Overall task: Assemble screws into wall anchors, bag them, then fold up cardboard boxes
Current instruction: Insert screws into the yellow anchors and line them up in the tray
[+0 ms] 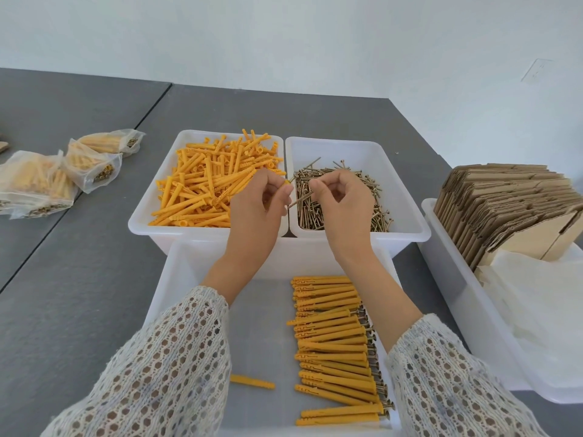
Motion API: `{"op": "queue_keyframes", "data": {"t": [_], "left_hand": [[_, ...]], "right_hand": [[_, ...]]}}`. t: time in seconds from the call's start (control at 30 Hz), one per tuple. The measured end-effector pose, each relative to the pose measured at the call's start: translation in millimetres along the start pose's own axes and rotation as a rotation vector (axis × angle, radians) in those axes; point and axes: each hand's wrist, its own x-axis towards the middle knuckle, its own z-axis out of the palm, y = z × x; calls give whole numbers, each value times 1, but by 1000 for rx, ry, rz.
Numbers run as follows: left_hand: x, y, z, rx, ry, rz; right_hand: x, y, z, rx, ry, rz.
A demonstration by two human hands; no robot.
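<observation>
1. Pinching an orange wall anchor (pixel 285 182) between curled thumb and fingertips, the left hand (pixel 257 209) is hovering above the seam between the two rear bins.
2. The right hand (pixel 342 205) is pinching a screw (pixel 299 199) with thumb and forefinger pressed together; the remaining fingers are curling loosely inward.
3. The screw is slanting down and to the left, toward the left hand; whether its tip is touching the anchor cannot be told, since the fingers are covering that spot.
4. The anchor bin (pixel 157 197) is sitting at rear left, holding loose orange anchors.
5. The screw bin (pixel 400 197) is sitting just beside it at rear right, holding loose screws.
6. The front tray (pixel 195 266) is lying under both forearms, holding a row of assembled anchors (pixel 334 348) on its right side and one single anchor (pixel 252 382) near the left sleeve.
7. Filled bags (pixel 63 171) are lying on the table (pixel 79 279) at far left.
8. Flat cardboard boxes (pixel 504 209) are standing in the right bin (pixel 451 279).
</observation>
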Motion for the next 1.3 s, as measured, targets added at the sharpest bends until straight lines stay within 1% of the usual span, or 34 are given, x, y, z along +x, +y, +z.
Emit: {"op": "queue_keyframes", "data": {"t": [0.07, 0.1, 0.17, 0.23, 0.27, 0.37, 0.43, 0.5, 0.63, 0.77, 0.83, 0.87, 1.0, 1.1, 1.17, 1.2, 1.23, 1.3], "left_hand": [[0, 9, -2, -18, -16, 19], [-1, 13, -3, 5, -57, 52], [-5, 21, -4, 155, -194, 181], [-14, 27, -2, 359, -347, 337], [-18, 28, 1, 430, -424, 388], [-31, 26, 13, 552, -667, 407], [-41, 18, 22, 622, -774, 392], [-49, 13, 32, 653, -820, 398], [-62, 11, 46, 627, -813, 440], [-69, 12, 53, 615, -878, 451], [-64, 17, 51, 599, -844, 446], [-60, 20, 48, 585, -786, 459], [-32, 29, 25, 508, -413, 530], [-9, 24, 1, 571, -141, 488], [2, 14, -16, 708, -18, 363], [5, 8, -23, 813, 16, 257], [7, 1, -30, 931, 27, 121], [8, -7, -41, 1106, -44, -176]], "right_hand": [[5, 3, -5, 4, 61, 37], [8, 5, -9, 6, 98, 64], [15, 10, -16, 38, 173, 147], [21, 17, -22, 129, 255, 276], [24, 21, -24, 188, 292, 345], [29, 29, -30, 339, 362, 495], [30, 31, -31, 362, 376, 524], [30, 30, -30, 345, 366, 515], [27, 28, -25, 302, 340, 491], [27, 26, -24, 282, 329, 499], [27, 26, -24, 283, 326, 501], [27, 26, -24, 285, 322, 502], [30, 28, -26, 278, 299, 517], [31, 29, -28, 282, 285, 528], [31, 29, -29, 279, 279, 536], [32, 29, -30, 279, 275, 536], [31, 29, -30, 279, 272, 535], [31, 28, -29, 279, 265, 530]]}}
